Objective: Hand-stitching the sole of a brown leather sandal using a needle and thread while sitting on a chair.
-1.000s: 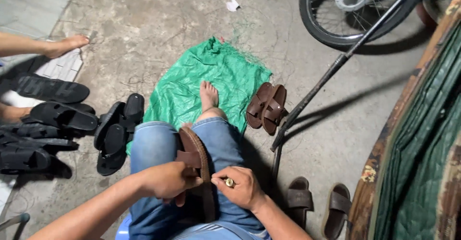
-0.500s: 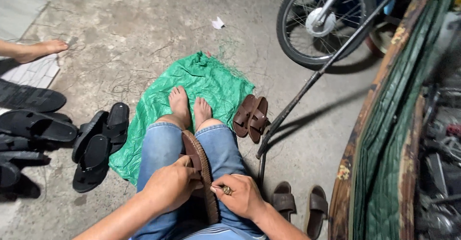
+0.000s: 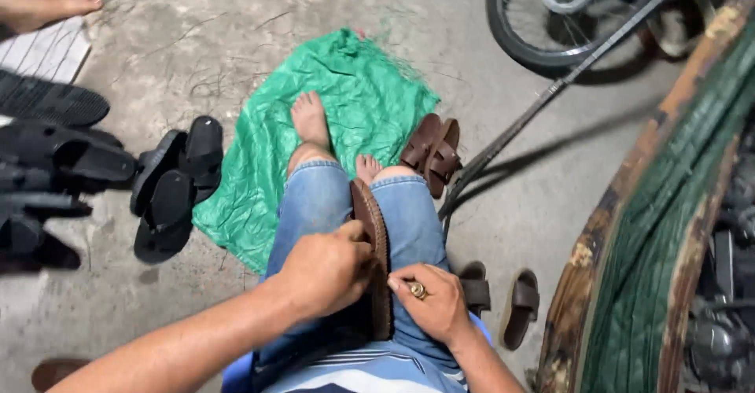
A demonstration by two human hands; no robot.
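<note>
At nine o'clock lay a heap of black sandals (image 3: 71,173), with another person's bare foot (image 3: 55,6) at ten o'clock. A green sheet (image 3: 314,118) spread at the centre under the person's own bare feet. Lower, the left hand (image 3: 326,271) was curled around the brown sandal (image 3: 376,243), which stood on edge between the denim knees, clamped from its left side. The right hand (image 3: 429,302), at six o'clock, had its thumb and forefinger pressed together on the sandal's right edge; whether they pinched a tool I could not tell. A pair of brown sandals (image 3: 432,151) lay at one o'clock, a wheel (image 3: 550,39) beyond. The sandal seemed liable to twist and slip, since only knees and one hand braced it.
</note>
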